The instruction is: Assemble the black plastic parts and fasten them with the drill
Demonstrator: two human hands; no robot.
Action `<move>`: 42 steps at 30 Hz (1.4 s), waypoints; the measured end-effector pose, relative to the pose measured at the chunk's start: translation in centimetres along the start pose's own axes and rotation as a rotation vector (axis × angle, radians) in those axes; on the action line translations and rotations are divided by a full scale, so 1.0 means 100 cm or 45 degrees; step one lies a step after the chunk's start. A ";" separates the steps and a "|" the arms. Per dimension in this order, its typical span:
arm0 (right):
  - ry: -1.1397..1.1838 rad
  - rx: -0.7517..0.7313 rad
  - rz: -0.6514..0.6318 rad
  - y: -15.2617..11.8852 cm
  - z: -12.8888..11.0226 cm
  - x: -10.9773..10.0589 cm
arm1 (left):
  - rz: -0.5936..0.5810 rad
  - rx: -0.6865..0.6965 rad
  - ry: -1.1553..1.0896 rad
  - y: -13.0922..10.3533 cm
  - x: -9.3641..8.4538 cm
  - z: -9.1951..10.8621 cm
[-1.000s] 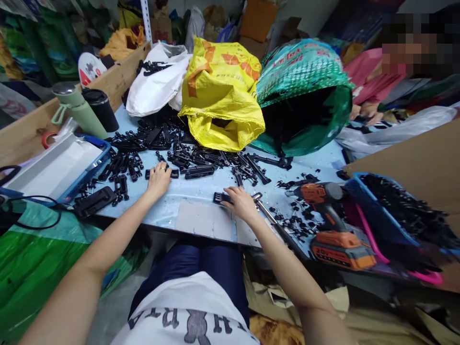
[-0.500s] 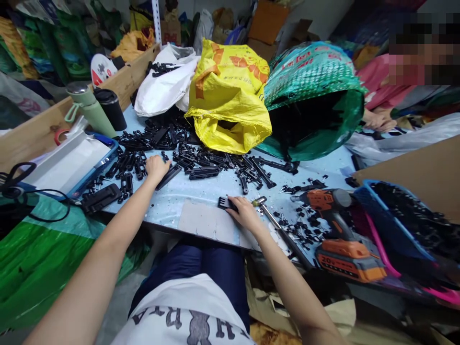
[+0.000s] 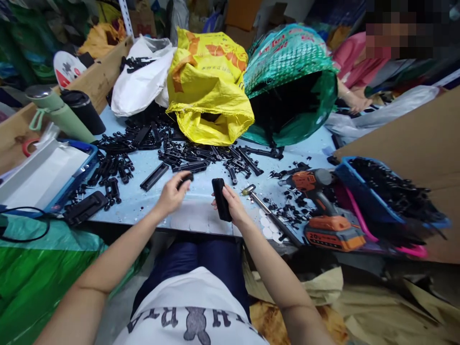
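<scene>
My right hand (image 3: 233, 203) grips a flat black rectangular plastic part (image 3: 222, 200), held upright above the grey pad (image 3: 190, 214) at the table's front edge. To its left, my left hand (image 3: 173, 194) pinches a small black plastic piece (image 3: 186, 178), whose exact kind I cannot make out. The two hands are apart, a short gap between them. Beyond my left hand lie a long black bar (image 3: 154, 176) and a heap of black plastic parts (image 3: 190, 155). A hammer (image 3: 268, 208) rests to the right of my right hand.
An orange cordless drill (image 3: 316, 191) stands right, beside loose screws and a blue basket (image 3: 373, 191) of black parts. Yellow (image 3: 212, 86), white (image 3: 142, 81) and green sacks (image 3: 291, 86) line the back. Left are a green bottle (image 3: 59, 112) and black cup (image 3: 83, 111). A co-worker sits at right.
My left hand has left the heap with a small black piece and come toward the middle. My right hand has raised the black part off the pad. The view has shifted.
</scene>
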State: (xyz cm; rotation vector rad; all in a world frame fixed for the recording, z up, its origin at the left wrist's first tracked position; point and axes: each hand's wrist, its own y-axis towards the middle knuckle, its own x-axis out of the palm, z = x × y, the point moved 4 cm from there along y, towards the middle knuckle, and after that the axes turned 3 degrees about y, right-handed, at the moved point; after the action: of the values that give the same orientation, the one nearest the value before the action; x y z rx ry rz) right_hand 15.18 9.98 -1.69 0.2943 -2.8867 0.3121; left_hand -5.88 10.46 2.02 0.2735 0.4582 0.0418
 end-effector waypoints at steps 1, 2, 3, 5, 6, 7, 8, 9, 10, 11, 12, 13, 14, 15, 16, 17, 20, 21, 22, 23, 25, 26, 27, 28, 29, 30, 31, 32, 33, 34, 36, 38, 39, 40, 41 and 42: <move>0.042 0.013 -0.012 -0.001 0.001 0.007 | -0.132 -0.015 -0.118 -0.010 0.017 0.008; 0.061 0.016 -0.028 -0.003 0.002 0.013 | -0.219 -0.040 -0.200 -0.018 0.031 0.014; 0.058 0.008 -0.046 -0.005 0.002 0.017 | -0.248 -0.061 -0.244 -0.025 0.040 0.018; -0.019 -0.040 -0.093 -0.009 0.000 0.021 | -0.178 -0.043 -0.221 -0.031 0.047 0.023; -0.090 -0.080 -0.122 -0.011 -0.003 0.020 | -0.125 -0.004 -0.179 -0.033 0.046 0.025; -0.177 -0.130 -0.156 -0.012 -0.006 0.018 | -0.089 0.048 -0.131 -0.033 0.043 0.027; -0.277 -0.186 -0.198 -0.014 -0.010 0.016 | -0.075 0.099 -0.084 -0.033 0.041 0.029; -0.383 -0.243 -0.243 -0.015 -0.015 0.013 | -0.074 0.137 -0.045 -0.033 0.038 0.030; -0.484 -0.296 -0.287 -0.017 -0.019 0.011 | -0.078 0.160 -0.014 -0.033 0.036 0.031; -0.573 -0.340 -0.322 -0.018 -0.022 0.010 | -0.080 0.173 0.010 -0.034 0.035 0.032; -0.642 -0.378 -0.342 -0.020 -0.025 0.009 | -0.076 0.185 0.025 -0.034 0.035 0.033; -0.687 -0.409 -0.347 -0.021 -0.026 0.010 | -0.062 0.196 0.031 -0.035 0.036 0.035; -0.701 -0.437 -0.332 -0.023 -0.026 0.012 | -0.035 0.205 0.027 -0.036 0.037 0.038; -0.687 -0.464 -0.294 -0.025 -0.025 0.015 | 0.006 0.209 0.014 -0.037 0.039 0.040; -0.655 -0.490 -0.239 -0.027 -0.023 0.019 | 0.064 0.203 -0.005 -0.038 0.040 0.043; -0.614 -0.517 -0.174 -0.029 -0.020 0.023 | 0.134 0.192 -0.026 -0.039 0.041 0.045; -0.533 -0.569 -0.006 -0.035 -0.009 0.033 | 0.249 0.180 -0.080 -0.040 0.042 0.050; -0.526 -0.572 0.028 -0.036 -0.005 0.037 | 0.241 0.196 -0.092 -0.039 0.042 0.051; -0.519 -0.570 0.054 -0.036 -0.001 0.040 | 0.220 0.218 -0.102 -0.037 0.041 0.051; -0.507 -0.568 0.083 -0.036 0.002 0.042 | 0.197 0.240 -0.109 -0.035 0.041 0.051; -0.473 -0.579 0.147 -0.035 0.009 0.044 | 0.158 0.260 -0.117 -0.029 0.041 0.047; -0.461 -0.590 0.171 -0.034 0.011 0.044 | 0.142 0.256 -0.111 -0.027 0.042 0.043; -0.466 -0.598 0.179 -0.032 0.013 0.043 | 0.125 0.244 -0.096 -0.027 0.045 0.038; -0.498 -0.605 0.163 -0.030 0.014 0.041 | 0.109 0.224 -0.073 -0.027 0.048 0.032; -0.567 -0.606 0.111 -0.026 0.014 0.039 | 0.098 0.184 -0.045 -0.030 0.052 0.025; -0.675 -0.599 0.036 -0.021 0.014 0.034 | 0.095 0.121 -0.008 -0.033 0.057 0.016; -0.814 -0.583 -0.039 -0.014 0.011 0.027 | 0.092 0.043 0.046 -0.038 0.061 0.008; -0.967 -0.556 -0.098 -0.005 0.008 0.017 | 0.083 -0.032 0.126 -0.044 0.064 0.000; -1.118 -0.522 -0.111 0.006 0.002 0.003 | 0.059 -0.084 0.233 -0.049 0.067 -0.006; -1.253 -0.488 -0.062 0.019 -0.007 -0.015 | 0.010 -0.086 0.364 -0.053 0.070 -0.010; -1.457 -0.424 0.206 0.050 -0.030 -0.057 | -0.177 0.090 0.645 -0.055 0.077 -0.007; -1.644 -0.354 0.541 0.081 -0.055 -0.095 | -0.444 0.394 0.830 -0.050 0.087 0.001; -1.755 -0.273 0.639 0.097 -0.064 -0.110 | -0.579 0.529 0.883 -0.048 0.092 0.006; -1.859 -0.169 0.676 0.111 -0.071 -0.120 | -0.688 0.623 0.928 -0.044 0.096 0.010; -1.945 -0.061 0.665 0.124 -0.075 -0.127 | -0.758 0.673 0.975 -0.041 0.099 0.013; -2.006 0.032 0.627 0.135 -0.077 -0.131 | -0.789 0.685 1.029 -0.037 0.100 0.016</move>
State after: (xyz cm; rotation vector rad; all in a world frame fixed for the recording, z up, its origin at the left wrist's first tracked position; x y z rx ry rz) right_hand 26.19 26.98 -0.03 -0.4210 -4.5014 0.2180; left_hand 3.69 7.47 -1.93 0.6352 1.3468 -0.6059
